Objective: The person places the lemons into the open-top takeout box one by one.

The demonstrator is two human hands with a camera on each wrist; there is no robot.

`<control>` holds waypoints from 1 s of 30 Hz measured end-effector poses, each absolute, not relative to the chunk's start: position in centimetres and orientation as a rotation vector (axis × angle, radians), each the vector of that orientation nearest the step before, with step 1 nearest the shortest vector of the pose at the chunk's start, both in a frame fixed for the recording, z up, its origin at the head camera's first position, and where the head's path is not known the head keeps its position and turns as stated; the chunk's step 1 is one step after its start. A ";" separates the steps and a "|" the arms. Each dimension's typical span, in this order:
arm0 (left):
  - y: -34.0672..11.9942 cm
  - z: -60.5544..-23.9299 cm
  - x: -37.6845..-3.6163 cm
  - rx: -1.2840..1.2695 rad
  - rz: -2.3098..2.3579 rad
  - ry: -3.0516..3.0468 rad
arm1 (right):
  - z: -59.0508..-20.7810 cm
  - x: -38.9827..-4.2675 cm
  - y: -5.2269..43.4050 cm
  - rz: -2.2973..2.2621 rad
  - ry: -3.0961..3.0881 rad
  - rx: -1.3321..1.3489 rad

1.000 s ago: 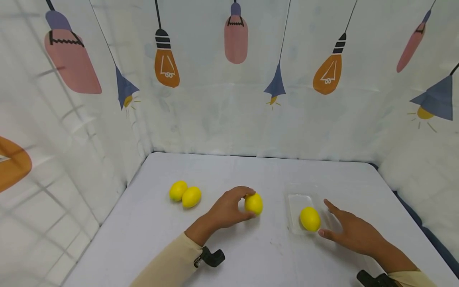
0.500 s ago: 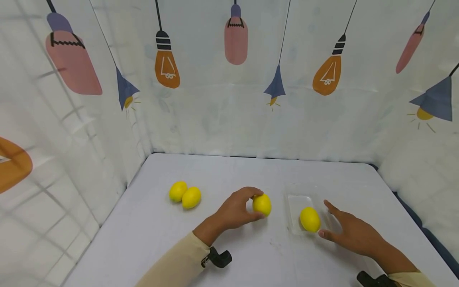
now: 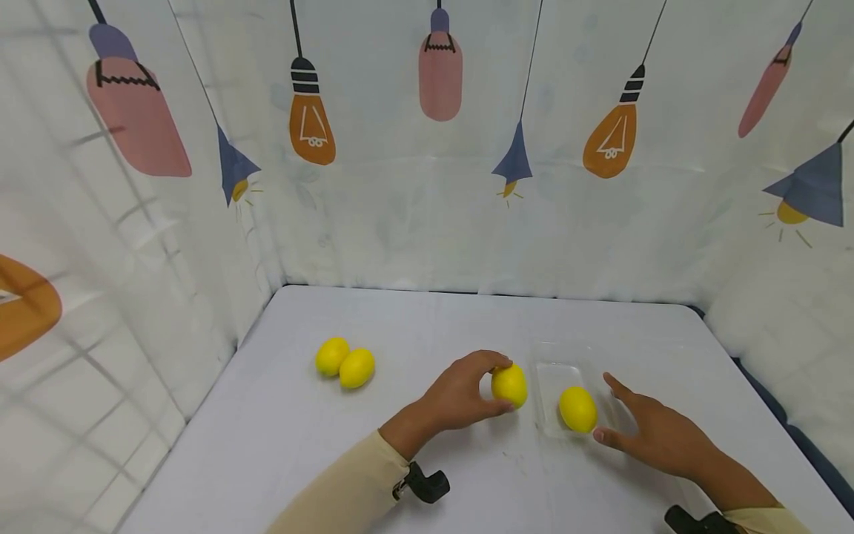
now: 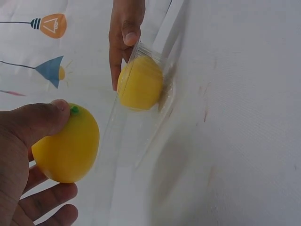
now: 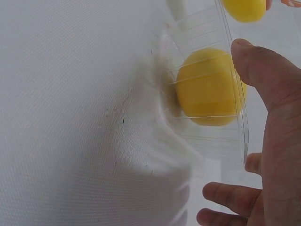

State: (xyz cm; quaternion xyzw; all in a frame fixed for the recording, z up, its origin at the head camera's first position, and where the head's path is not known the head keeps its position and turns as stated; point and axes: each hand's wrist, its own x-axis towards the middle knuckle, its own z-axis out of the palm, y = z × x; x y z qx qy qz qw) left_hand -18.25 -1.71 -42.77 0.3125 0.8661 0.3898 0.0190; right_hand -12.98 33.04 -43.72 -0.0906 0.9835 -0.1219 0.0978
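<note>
My left hand grips a yellow lemon between thumb and fingers, just left of a clear plastic tray. In the left wrist view the held lemon sits by the tray's edge. A second lemon lies inside the tray. My right hand rests on the tray's right side with fingers spread, and its thumb touches the rim beside that lemon.
Two more lemons lie together on the white table at the left. Curtains printed with lamps close off the back and both sides.
My left hand has carried the lemon to the right, up to the tray's left edge. My right hand has stayed by the tray.
</note>
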 end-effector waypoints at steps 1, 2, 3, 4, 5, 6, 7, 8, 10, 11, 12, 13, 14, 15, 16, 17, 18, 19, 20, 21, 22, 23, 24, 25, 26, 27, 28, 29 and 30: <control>-1.6 -42.7 -18.2 0.975 1.205 2.692 | -43.7 -13.0 33.0 -0.358 2.910 -0.267; -1.4 -42.7 -18.2 0.978 1.198 2.697 | -43.7 -13.0 33.0 -0.358 2.909 -0.266; -1.3 -42.7 -18.2 0.984 1.193 2.701 | -43.7 -13.0 33.0 -0.354 2.908 -0.263; -1.1 -42.7 -18.1 0.985 1.188 2.704 | -43.7 -13.0 33.0 -0.355 2.908 -0.264; -1.0 -42.7 -18.1 0.987 1.186 2.706 | -43.7 -13.0 33.0 -0.358 2.909 -0.267; -0.9 -42.8 -18.1 0.987 1.184 2.706 | -43.7 -13.0 33.0 -0.361 2.910 -0.269; -0.7 -42.8 -18.1 0.988 1.183 2.705 | -43.7 -13.0 33.0 -0.362 2.910 -0.272; -0.6 -42.8 -18.1 0.991 1.183 2.704 | -43.7 -13.0 33.1 -0.364 2.911 -0.274; -0.4 -42.9 -18.1 0.996 1.186 2.696 | -43.7 -12.9 33.1 -0.367 2.913 -0.278; -0.2 -42.9 -18.1 1.001 1.185 2.693 | -43.7 -13.0 33.1 -0.365 2.913 -0.277; -0.1 -42.9 -18.1 1.006 1.181 2.693 | -43.8 -13.0 33.1 -0.363 2.911 -0.273; 0.0 -42.9 -18.1 1.012 1.177 2.694 | -43.8 -13.0 33.1 -0.360 2.908 -0.269; 0.1 -42.9 -18.1 1.018 1.174 2.696 | -43.8 -13.0 33.1 -0.360 2.905 -0.265; 0.2 -43.0 -18.1 1.025 1.170 2.696 | -43.8 -13.0 33.1 -0.359 2.901 -0.260; 0.4 -42.9 -18.1 1.031 1.166 2.698 | -43.8 -13.0 33.1 -0.358 2.896 -0.255; 0.5 -42.9 -18.1 1.039 1.161 2.700 | -43.8 -13.0 33.1 -0.359 2.892 -0.252; 0.6 -42.9 -18.1 1.047 1.156 2.704 | -43.8 -13.1 33.1 -0.360 2.890 -0.251; 0.8 -42.9 -18.1 1.055 1.154 2.706 | -43.8 -13.1 33.1 -0.361 2.888 -0.252; 0.9 -42.9 -18.2 1.064 1.152 2.708 | -43.8 -13.1 33.1 -0.362 2.889 -0.254; 1.0 -42.9 -18.2 1.072 1.150 2.710 | -43.8 -13.1 33.1 -0.362 2.890 -0.255; 1.2 -42.9 -18.2 1.079 1.147 2.714 | -43.8 -13.1 33.1 -0.361 2.891 -0.258; 1.3 -42.9 -18.2 1.084 1.144 2.718 | -43.8 -13.1 33.1 -0.360 2.893 -0.260; 1.5 -42.9 -18.2 1.088 1.144 2.718 | -43.8 -13.1 33.1 -0.359 2.895 -0.261; 1.6 -42.9 -18.3 1.092 1.142 2.718 | -43.8 -13.1 33.1 -0.358 2.897 -0.262; 1.8 -42.9 -18.3 1.095 1.139 2.718 | -43.8 -13.0 33.1 -0.356 2.899 -0.264; 1.9 -42.9 -18.3 1.096 1.133 2.720 | -43.8 -13.0 33.1 -0.355 2.900 -0.265; 2.0 -42.9 -18.3 1.097 1.128 2.720 | -43.9 -13.0 33.2 -0.355 2.902 -0.266; 2.2 -43.0 -18.3 1.097 1.123 2.720 | -43.9 -13.0 33.2 -0.356 2.903 -0.267; 2.3 -43.0 -18.3 1.098 1.120 2.719 | -43.9 -13.0 33.2 -0.355 2.904 -0.267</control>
